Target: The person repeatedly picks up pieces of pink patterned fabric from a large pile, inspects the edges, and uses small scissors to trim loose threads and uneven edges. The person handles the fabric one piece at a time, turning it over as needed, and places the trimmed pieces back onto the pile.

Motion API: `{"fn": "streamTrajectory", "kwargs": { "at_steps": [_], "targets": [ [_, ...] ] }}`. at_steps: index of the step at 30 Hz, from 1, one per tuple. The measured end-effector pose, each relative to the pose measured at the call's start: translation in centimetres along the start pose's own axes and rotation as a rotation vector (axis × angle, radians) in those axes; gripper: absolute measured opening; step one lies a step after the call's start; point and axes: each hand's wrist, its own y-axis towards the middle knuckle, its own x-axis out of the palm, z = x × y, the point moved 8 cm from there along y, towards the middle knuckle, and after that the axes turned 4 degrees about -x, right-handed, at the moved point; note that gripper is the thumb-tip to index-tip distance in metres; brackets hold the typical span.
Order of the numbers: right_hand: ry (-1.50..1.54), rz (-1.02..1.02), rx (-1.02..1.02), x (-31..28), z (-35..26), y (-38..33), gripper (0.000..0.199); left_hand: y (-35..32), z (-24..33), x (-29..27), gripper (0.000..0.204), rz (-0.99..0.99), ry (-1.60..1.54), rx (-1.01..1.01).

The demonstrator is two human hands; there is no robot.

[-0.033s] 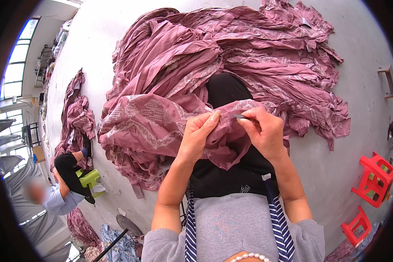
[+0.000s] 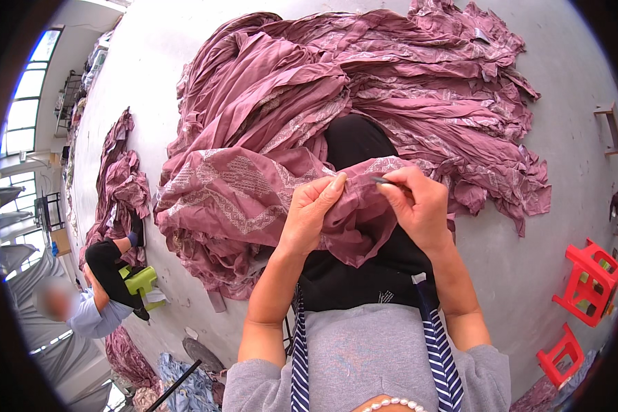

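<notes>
Dusky-pink fabric (image 2: 247, 192) with a pale geometric print lies across my lap and spreads over the floor ahead in long folds. My left hand (image 2: 314, 209) is closed on this fabric, its thumb and fingers pinching a gathered part. Close to its right, my right hand (image 2: 417, 206) pinches a small dark slim tool (image 2: 383, 180). The tool's tip points left toward the fabric between the hands. Most of the tool is hidden by my fingers, so its exact kind does not show.
At the left, another person (image 2: 106, 288) sits on a green stool (image 2: 141, 283) beside more pink fabric (image 2: 127, 178). Two red plastic stools (image 2: 590, 281) stand at the right. A small wooden stool (image 2: 611, 130) is farther back. Blue fabric (image 2: 185, 381) lies at the lower left.
My right hand has shifted very slightly to the right with the dark tool, its tip a little farther from my left hand. My left hand and the fabric look the same.
</notes>
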Motion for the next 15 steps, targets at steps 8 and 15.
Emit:
{"fn": "streamTrajectory", "kwargs": {
  "at_steps": [8, 15],
  "targets": [
    [-0.067, -0.008, -0.134, -0.3, -0.9, -0.1, 0.031, 0.1, -0.3, -0.7, 0.023, 0.015, -0.156, -0.03],
    [-0.113, -0.007, -0.228, 0.1, -1.9, 0.1, 0.031, -0.2, 0.7, 0.1, 0.025, 0.089, -0.056, -0.008]
  ]
}}
